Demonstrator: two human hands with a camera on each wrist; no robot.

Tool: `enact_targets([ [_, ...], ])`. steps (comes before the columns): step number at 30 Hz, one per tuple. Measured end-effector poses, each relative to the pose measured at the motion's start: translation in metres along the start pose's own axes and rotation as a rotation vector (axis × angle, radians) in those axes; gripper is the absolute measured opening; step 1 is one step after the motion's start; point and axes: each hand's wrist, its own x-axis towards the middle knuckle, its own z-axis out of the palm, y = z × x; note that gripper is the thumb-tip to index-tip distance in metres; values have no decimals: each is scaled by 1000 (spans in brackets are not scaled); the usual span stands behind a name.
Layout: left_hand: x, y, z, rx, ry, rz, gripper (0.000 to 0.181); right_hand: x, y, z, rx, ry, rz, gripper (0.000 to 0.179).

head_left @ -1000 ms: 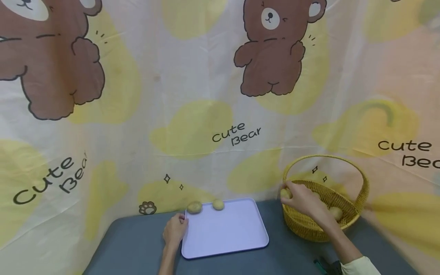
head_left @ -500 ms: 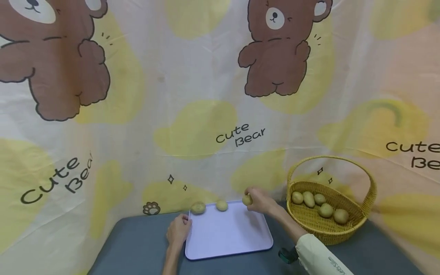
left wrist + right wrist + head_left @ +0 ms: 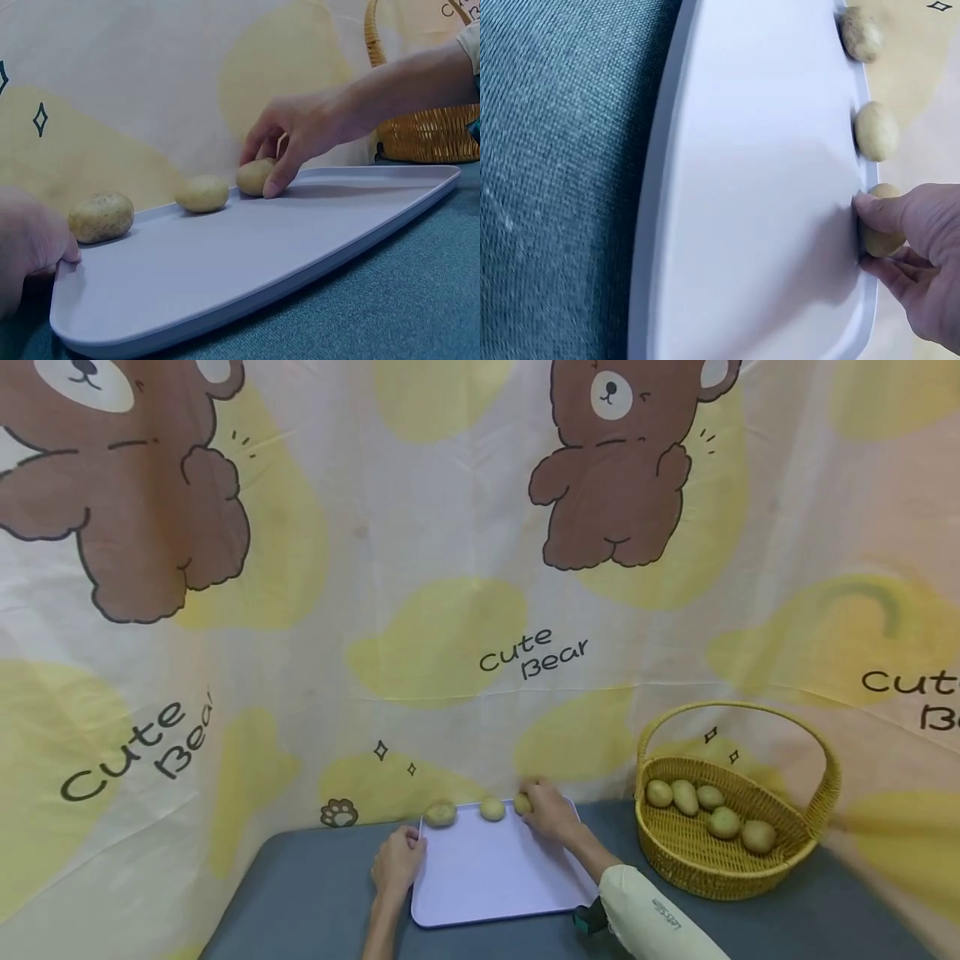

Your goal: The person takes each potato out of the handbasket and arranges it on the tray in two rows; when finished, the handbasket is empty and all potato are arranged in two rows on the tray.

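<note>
My right hand (image 3: 550, 811) pinches a potato (image 3: 881, 234) between thumb and fingers at the far edge of a pale lilac tray (image 3: 487, 881). Left of it along that same edge lie two more potatoes: a middle one (image 3: 202, 194) and a larger, spotted one (image 3: 102, 217) near the far left corner. My left hand (image 3: 397, 864) grips the tray's left rim, its thumb over the edge in the left wrist view; its other fingers are partly hidden there.
A yellow woven basket (image 3: 701, 881) with a tall handle stands right of the tray, holding several potatoes (image 3: 723, 822). Both tray and basket rest on a dark blue-grey tabletop (image 3: 315, 885). A bear-print cloth (image 3: 427, 527) hangs right behind the table.
My right hand has carried a potato from the basket leftward to the tray's far edge, beside the two others. The left hand keeps its place on the rim. The head view has shifted slightly.
</note>
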Motion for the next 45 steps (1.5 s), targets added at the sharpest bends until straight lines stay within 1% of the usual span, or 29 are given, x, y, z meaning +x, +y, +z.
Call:
enact_targets([
  [2, 0, 0, 0, 2, -1, -1, 19, 0, -1, 0, -7, -8, 17, 31],
  [10, 0, 0, -1, 2, -3, 2, 20, 1, 2, 0, -9, -9, 6, 33],
  [16, -3, 3, -2, -6, -7, 8, 19, -4, 5, -1, 48, 4, 0, 45],
  [20, -2, 3, -1, -9, -4, -1, 19, -10, 1, -10, 37, -1, 32, 51],
  [22, 0, 2, 0, -9, -4, -9, 18, -15, -2, -18, 30, -4, 62, 51],
  [25, 0, 3, 0, -7, -1, -11, 18, -22, -7, -29, -3, 0, 73, 49],
  [31, 0, 2, -1, -6, -4, -10, 20, -43, -16, -57, -65, -4, 12, 44],
  [34, -2, 3, -2, -13, 0, -4, 20, -55, -21, -75, -101, -7, -6, 41],
  [39, -4, 3, -3, -14, 2, 12, 19, -74, -25, -110, -154, -22, -6, 33],
  [42, -5, 2, -3, -15, 0, 15, 19, -87, -22, -133, -158, -21, -18, 30],
  [45, -4, 2, -1, -16, 2, 12, 19, -100, -11, -156, -166, -12, -46, 27],
])
